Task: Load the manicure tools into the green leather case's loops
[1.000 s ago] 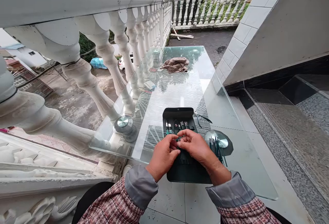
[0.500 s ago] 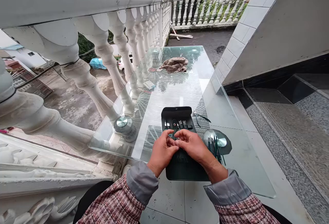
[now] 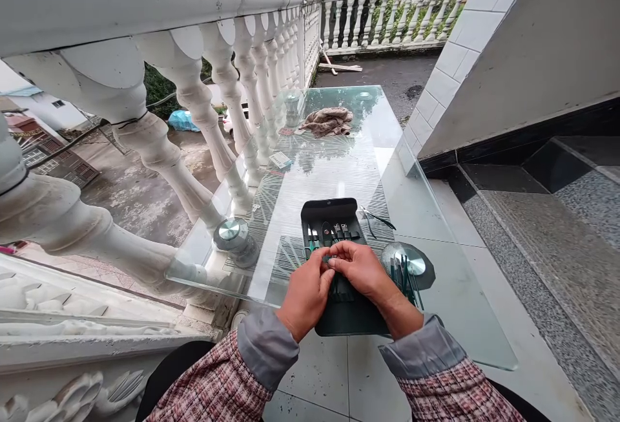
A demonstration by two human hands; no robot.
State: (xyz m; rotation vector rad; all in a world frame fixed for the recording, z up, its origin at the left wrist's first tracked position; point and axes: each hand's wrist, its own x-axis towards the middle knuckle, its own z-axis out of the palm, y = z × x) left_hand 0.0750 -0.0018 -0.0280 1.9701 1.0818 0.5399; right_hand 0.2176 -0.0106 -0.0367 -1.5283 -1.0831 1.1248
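Observation:
A dark manicure case (image 3: 329, 209) lies unfolded at the near end of the glass table (image 3: 450, 305). Loops along its upper part hold small tools, among them nail clippers (image 3: 341, 231) and a green-handled tool (image 3: 310, 251) at the left. Over the middle of the case, my left hand (image 3: 305, 293) and my right hand (image 3: 361, 271) meet, fingertips bent in and pressed close together. Whatever sits between the fingers is hidden. Cuticle nippers (image 3: 375, 218) rest on the glass beyond the right side of the case. Several slim dark tools (image 3: 407, 280) lie beside my right wrist.
Farther along the table are a crumpled brown cloth (image 3: 328, 122) and a small pale box (image 3: 280, 160). Round metal-capped table supports (image 3: 232, 231) show at the glass. A white balustrade (image 3: 186, 86) runs along the left, and stone steps (image 3: 527, 215) rise at the right.
My left hand's fingers have shifted slightly down, showing more of the green-handled tool. The case has tilted and shifted a little. Both hands stay together.

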